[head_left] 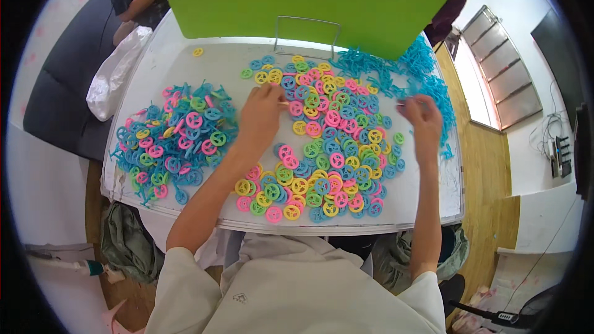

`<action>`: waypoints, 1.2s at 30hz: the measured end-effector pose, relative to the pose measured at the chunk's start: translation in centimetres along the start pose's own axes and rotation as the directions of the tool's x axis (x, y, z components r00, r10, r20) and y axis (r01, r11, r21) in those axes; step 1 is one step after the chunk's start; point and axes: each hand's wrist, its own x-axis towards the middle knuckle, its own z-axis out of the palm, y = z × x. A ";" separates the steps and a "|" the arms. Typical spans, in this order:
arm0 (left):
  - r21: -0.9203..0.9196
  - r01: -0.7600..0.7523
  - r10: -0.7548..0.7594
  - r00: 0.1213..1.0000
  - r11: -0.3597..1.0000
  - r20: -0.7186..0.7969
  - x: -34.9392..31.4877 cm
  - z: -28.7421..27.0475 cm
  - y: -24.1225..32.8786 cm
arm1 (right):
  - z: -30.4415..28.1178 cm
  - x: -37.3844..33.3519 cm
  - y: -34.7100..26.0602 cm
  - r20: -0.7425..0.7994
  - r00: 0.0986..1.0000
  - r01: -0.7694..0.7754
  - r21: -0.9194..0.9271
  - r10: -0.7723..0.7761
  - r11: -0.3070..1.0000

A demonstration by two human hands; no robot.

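Note:
A broad spread of small plastic spoked wheels (334,159) in pink, yellow, green and blue covers the middle of the white table (216,65). My left hand (261,111) is over the left edge of this spread, its fingers closed together; whatever they pinch is hidden. My right hand (422,117) is raised at the right, thumb and fingers pinched, between the wheels and a heap of thin blue plastic pieces (424,62). What it holds is too small to make out. Left of my left forearm lies a pile of wheels joined to blue stems (176,139).
An upright green board (309,3) stands across the table's far side, with a thin metal wire frame (306,20) before it. One yellow wheel (198,52) lies apart at the far left. Another person's arm (141,3) and a white plastic bag (116,74) are beyond the left edge.

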 end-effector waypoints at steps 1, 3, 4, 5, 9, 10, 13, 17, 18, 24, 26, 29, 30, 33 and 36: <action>-0.153 0.111 -0.109 0.994 0.982 0.026 0.3 -0.9 0.4 | 1.9 -0.5 -1.5 0.091 0.995 -0.048 0.005 0.048 0.999; -0.356 0.224 -0.212 0.975 0.907 0.072 0.9 -2.3 2.2 | 4.5 -1.3 -2.4 0.170 0.981 -0.095 0.005 0.093 0.995; -0.530 0.335 -0.311 0.941 0.779 0.136 0.9 -2.6 3.0 | 5.5 -1.5 -2.3 0.260 0.959 -0.129 0.041 0.114 0.991; -0.526 0.334 -0.312 0.941 0.782 0.134 0.7 -2.7 3.3 | 6.4 -1.6 -2.3 0.356 0.926 -0.166 0.075 0.129 0.983; -0.791 0.459 -0.319 0.882 0.405 0.348 0.4 -2.9 4.6 | 8.7 -2.6 -3.1 0.419 0.895 -0.173 0.005 0.155 0.985; -0.828 0.441 -0.301 0.888 0.347 0.347 0.3 -3.0 4.6 | 9.2 -2.8 -2.8 0.425 0.892 -0.174 0.006 0.155 0.985; -0.808 0.501 -0.281 0.860 0.311 0.425 0.0 -2.6 4.1 | 10.0 -3.5 -2.1 0.383 0.918 -0.113 0.003 0.103 0.994; -0.808 0.531 -0.259 0.842 0.254 0.473 -0.5 -2.2 4.4 | 10.7 -4.0 -2.2 0.354 0.928 -0.109 -0.048 0.119 0.993; -0.808 0.524 -0.262 0.847 0.268 0.463 -0.4 -2.2 4.6 | 10.8 -4.1 -2.1 0.352 0.929 -0.107 -0.051 0.118 0.993; -0.778 0.580 -0.307 0.806 0.240 0.506 -0.2 -2.6 4.3 | 10.0 -4.1 -2.2 0.521 0.852 -0.102 0.072 0.050 0.992; -0.751 0.630 -0.315 0.767 0.197 0.560 -0.2 -2.7 4.4 | 9.9 -4.4 -2.8 0.513 0.858 0.002 -0.029 0.013 1.000; -0.765 0.625 -0.308 0.767 0.155 0.564 -0.5 -2.5 4.6 | 9.9 -4.5 -2.7 0.485 0.872 0.183 -0.207 -0.061 0.961; -0.767 0.619 -0.295 0.774 0.167 0.560 -0.6 -2.4 4.8 | 9.9 -4.4 -2.6 0.465 0.880 0.256 -0.284 -0.101 0.924; -0.757 0.630 -0.282 0.768 0.172 0.575 -0.7 -2.1 5.1 | 9.9 -4.1 -2.0 0.371 0.832 0.545 -0.412 -0.413 0.730; -0.748 0.638 -0.276 0.763 0.181 0.584 -0.7 -2.0 5.2 | 10.1 -4.3 -2.0 0.401 0.877 0.374 -0.230 -0.262 0.898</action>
